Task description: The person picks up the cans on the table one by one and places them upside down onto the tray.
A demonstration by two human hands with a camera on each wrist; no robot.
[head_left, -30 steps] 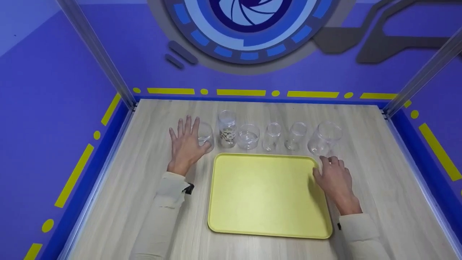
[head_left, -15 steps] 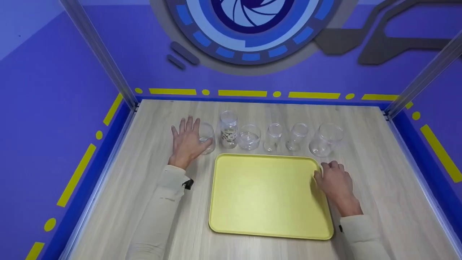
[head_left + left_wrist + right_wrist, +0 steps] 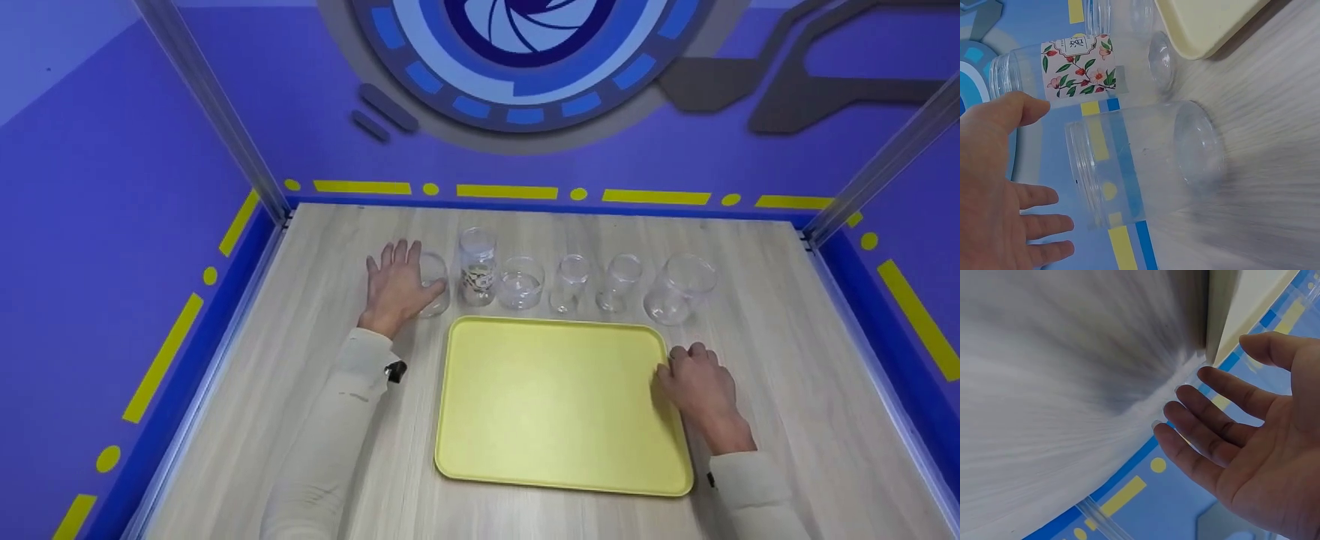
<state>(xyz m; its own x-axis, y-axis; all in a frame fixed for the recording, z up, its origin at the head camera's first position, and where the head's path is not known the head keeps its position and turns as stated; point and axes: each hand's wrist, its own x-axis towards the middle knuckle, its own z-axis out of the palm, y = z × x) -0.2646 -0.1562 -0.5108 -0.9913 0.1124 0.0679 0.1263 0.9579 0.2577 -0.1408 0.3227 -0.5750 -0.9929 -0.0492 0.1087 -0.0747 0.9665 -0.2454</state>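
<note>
My left hand (image 3: 397, 290) reaches over the leftmost clear jar (image 3: 435, 289), its fingers spread and the thumb overlapping the jar. In the left wrist view, the thumb and fingers lie around the mouth end of that clear jar (image 3: 1154, 163) with a gap to it. Beside it stands a tall jar (image 3: 1081, 70) with a floral label. My right hand (image 3: 699, 386) is at the right rim of a yellow tray (image 3: 559, 405). The right wrist view has its fingers (image 3: 1219, 439) loosely bent, with nothing in the palm, and the thumb near the tray edge (image 3: 1221, 320).
Behind the tray, a row continues rightward with a short clear jar (image 3: 520, 285), two slim clear vessels, one (image 3: 571, 281) beside the other (image 3: 621, 281), and a wider clear jar (image 3: 680, 289). Purple-blue panels (image 3: 480, 169) bound the wooden table (image 3: 360, 450).
My left hand has shifted slightly right, closer over the leftmost jar. My right hand has drawn back toward me along the tray's right edge, away from the wide jar.
</note>
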